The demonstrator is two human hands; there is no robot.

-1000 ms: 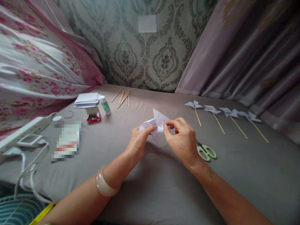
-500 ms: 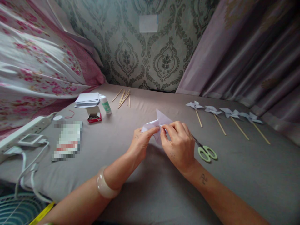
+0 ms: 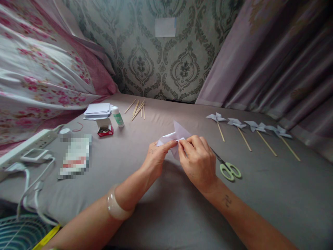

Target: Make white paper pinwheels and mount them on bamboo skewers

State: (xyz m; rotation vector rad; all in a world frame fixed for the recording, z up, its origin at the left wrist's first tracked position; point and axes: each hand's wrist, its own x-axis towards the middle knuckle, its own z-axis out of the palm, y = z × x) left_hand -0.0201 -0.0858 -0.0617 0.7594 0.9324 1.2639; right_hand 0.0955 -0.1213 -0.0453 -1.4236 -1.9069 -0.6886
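Grey patterned wallpaper (image 3: 142,52) fills the top of the frame, with a grey cloth-covered surface (image 3: 288,187) below it. Centre: folded white sheet of paper (image 3: 180,130), held up off the cloth, one pointed flap standing toward the top.

Left hand (image 3: 157,156): thumb pressed on the folded middle, fingers grasping the sheet from its left side; undersides hidden. Right hand (image 3: 199,161): thumb and forefinger pinched at the middle, right against the left thumb. Any small item in that pinch: can't tell.

Change: a second ago the right fingertips sat slightly further right, apart from the left thumb; now they meet at the centre. Last half second is nearly static. Reads as folded points being gathered and held at the middle, shaping not complete; judgement only.

Right of frame: four white paper pinwheels on pale wooden sticks (image 3: 256,126), similar in form, lying in a row. Just beside the right hand, green-handled metal scissors (image 3: 227,164) lie untouched. Upper left: loose pale wooden sticks (image 3: 136,108), white bottle with green label (image 3: 118,117), small open red cardboard box (image 3: 106,133), stacked white paper (image 3: 97,110).
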